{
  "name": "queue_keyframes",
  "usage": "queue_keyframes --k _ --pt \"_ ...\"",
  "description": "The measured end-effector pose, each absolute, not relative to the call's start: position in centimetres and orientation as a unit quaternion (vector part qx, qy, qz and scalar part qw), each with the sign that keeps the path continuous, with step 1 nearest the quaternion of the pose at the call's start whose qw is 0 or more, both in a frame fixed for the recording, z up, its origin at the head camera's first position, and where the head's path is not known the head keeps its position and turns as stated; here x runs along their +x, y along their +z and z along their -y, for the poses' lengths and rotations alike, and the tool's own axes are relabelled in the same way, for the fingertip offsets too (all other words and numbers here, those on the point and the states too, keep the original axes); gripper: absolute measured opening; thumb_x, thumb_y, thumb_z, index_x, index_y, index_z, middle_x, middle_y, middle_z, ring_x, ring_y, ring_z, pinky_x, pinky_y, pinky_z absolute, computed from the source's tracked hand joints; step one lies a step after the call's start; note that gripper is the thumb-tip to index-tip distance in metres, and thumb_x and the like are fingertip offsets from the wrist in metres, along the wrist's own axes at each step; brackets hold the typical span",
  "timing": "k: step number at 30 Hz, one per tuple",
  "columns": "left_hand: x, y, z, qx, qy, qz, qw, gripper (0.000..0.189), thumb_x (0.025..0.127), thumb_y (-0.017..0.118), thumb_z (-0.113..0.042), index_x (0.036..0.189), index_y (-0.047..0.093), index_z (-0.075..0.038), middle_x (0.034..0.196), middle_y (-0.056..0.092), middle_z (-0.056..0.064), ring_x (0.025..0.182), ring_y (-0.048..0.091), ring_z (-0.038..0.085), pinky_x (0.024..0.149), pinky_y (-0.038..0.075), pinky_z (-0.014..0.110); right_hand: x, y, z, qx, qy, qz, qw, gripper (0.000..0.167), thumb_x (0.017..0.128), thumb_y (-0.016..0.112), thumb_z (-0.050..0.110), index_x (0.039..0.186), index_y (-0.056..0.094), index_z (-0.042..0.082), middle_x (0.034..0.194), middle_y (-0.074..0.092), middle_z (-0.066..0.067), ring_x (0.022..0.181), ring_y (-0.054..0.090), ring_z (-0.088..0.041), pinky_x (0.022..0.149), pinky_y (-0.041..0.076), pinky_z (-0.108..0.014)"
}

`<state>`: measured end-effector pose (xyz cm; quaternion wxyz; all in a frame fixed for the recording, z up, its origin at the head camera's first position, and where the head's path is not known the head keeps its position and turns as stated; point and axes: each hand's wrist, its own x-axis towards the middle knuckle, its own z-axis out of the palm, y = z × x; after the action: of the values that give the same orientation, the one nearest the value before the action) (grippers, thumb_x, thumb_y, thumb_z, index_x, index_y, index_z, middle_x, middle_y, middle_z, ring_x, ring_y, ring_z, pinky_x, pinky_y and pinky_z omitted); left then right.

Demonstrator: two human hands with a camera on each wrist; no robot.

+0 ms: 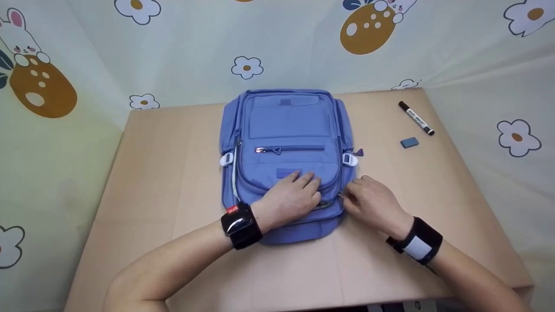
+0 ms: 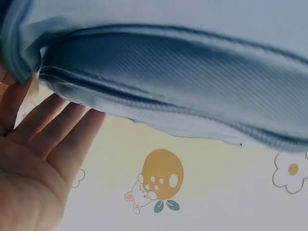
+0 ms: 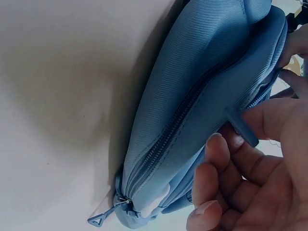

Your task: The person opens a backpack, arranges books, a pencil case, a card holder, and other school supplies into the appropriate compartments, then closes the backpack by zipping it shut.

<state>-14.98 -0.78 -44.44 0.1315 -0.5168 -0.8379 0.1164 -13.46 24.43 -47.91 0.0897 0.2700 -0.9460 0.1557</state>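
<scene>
A white plastic buckle [image 1: 226,159] sits on the left side of a blue fabric backpack [image 1: 288,123], which lies front up mid-way across a tan tabletop [image 1: 164,173]. The person's left hand [image 1: 288,198] rests fairly straight-fingered on its lower front. Apart from it, the right hand [image 1: 373,200] pinches a narrow blue zipper pull [image 3: 242,127] at the backpack's lower right edge. Farther right lie a small blue rectangular block [image 1: 409,142] and, near it, a black-and-white cylindrical marker [image 1: 416,118].

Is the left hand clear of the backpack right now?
No, the head view shows the left hand resting on the front of the backpack.
</scene>
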Motion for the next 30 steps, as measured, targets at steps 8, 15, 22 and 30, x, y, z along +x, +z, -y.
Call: queue_keyframes --k 8,15,22,30 --pt "-14.7 -44.8 1.5 -0.523 0.149 0.835 0.088 0.023 0.104 0.055 -0.025 0.105 0.078 -0.022 0.153 0.049 0.011 0.142 0.043 0.034 0.11 0.043 0.053 -13.4 -47.7 -24.3 0.286 0.159 0.941 0.091 0.02 0.092 0.065 0.016 0.076 0.053 0.017 0.068 0.045 0.007 0.067 0.045 -0.017 0.06 0.037 -0.031" --pt "-14.8 -44.9 1.7 -0.524 0.126 0.837 0.09 0.024 0.104 0.055 -0.025 0.1 0.078 -0.019 0.153 0.05 0.012 0.142 0.043 0.034 0.111 0.041 0.053 -12.6 -47.2 -23.5 0.311 0.173 0.932 0.073 0.017 0.09 0.067 0.012 0.078 0.056 0.016 0.07 0.048 0.007 0.069 0.047 -0.016 0.062 0.04 -0.031" --pt "-14.8 -44.8 1.8 -0.522 0.115 0.841 0.079 0.017 0.1 0.06 -0.016 0.103 0.076 -0.017 0.154 0.048 0.013 0.143 0.042 0.034 0.113 0.039 0.052 -12.0 -46.8 -22.4 0.333 0.176 0.924 0.07 0.016 0.09 0.067 0.015 0.077 0.057 0.017 0.071 0.051 0.007 0.07 0.049 -0.016 0.063 0.043 -0.033" --pt "-15.0 -44.9 3.5 -0.554 0.072 0.822 0.111 0.022 0.105 0.054 -0.022 0.1 0.074 -0.014 0.152 0.051 0.012 0.143 0.044 0.029 0.116 0.036 0.045 -12.0 -46.9 -22.8 0.312 0.189 0.928 0.076 0.016 0.09 0.073 0.018 0.079 0.062 0.016 0.071 0.049 0.009 0.071 0.047 -0.013 0.061 0.04 -0.03"
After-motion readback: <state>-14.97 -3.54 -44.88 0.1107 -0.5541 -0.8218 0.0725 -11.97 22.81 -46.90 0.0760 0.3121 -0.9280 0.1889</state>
